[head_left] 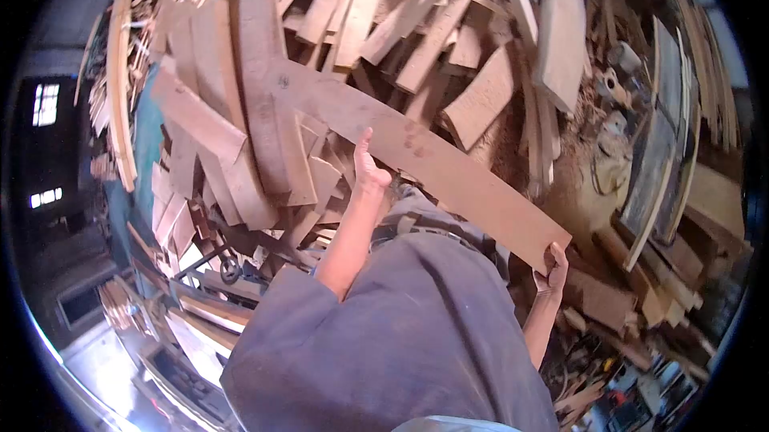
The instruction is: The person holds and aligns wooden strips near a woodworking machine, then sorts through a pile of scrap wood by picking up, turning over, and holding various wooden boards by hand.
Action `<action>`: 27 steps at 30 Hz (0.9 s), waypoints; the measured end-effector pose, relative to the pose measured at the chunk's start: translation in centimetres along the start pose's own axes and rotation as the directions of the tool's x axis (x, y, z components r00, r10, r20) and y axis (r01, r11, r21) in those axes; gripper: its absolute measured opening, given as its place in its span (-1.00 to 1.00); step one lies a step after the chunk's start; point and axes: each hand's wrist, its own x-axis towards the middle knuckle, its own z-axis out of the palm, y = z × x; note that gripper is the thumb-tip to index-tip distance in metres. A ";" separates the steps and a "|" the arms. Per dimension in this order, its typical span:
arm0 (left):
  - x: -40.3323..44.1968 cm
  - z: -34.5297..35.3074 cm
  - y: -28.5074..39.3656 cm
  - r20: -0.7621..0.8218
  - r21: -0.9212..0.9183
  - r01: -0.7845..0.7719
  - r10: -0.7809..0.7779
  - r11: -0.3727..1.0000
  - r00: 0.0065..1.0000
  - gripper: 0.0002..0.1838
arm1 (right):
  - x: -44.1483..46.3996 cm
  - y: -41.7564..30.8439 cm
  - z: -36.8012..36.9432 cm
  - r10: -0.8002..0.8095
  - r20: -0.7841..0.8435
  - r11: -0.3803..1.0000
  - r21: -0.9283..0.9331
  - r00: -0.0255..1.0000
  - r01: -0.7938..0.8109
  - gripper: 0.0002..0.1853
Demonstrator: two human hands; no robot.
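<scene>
A long flat wooden board (460, 179) runs diagonally from the upper left down to the right, in front of my body. Its lower right end is in my right hand (551, 269), with the thumb on the top face and the fingers curled at the edge. Farther along the near edge, my left hand (371, 169) holds the board with its thumb raised over the face; its other fingers are mostly hidden. The board's far end lies by a wide upright plank (260, 71). Dark knot marks show near its middle.
Loose offcuts (432, 47) are heaped beyond the board. More planks (200, 111) lean at the left. Dark-faced slabs (653, 167) stand at the right beside a pale sack (606, 163). A small wheel (230, 269) shows at lower left, and assorted items (641, 400) lie at lower right.
</scene>
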 end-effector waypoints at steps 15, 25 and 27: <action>-3.6 3.2 -25.4 -0.203 0.481 0.597 -0.581 0.641 0.788 -0.40 | -15.8 -7.4 -17.2 -0.176 -0.438 0.979 0.018 0.882 0.204 -0.48; -11.8 2.6 -43.9 -0.325 0.771 0.637 -0.851 0.014 0.412 -0.27 | -31.1 -10.8 -15.8 -0.389 -0.875 0.856 -0.228 0.288 0.464 -0.34; -11.4 1.5 -46.4 -0.457 0.826 0.476 -0.854 -0.303 0.249 -0.27 | -32.3 -11.9 -15.9 -0.475 -0.793 0.845 -0.290 0.381 0.449 -0.31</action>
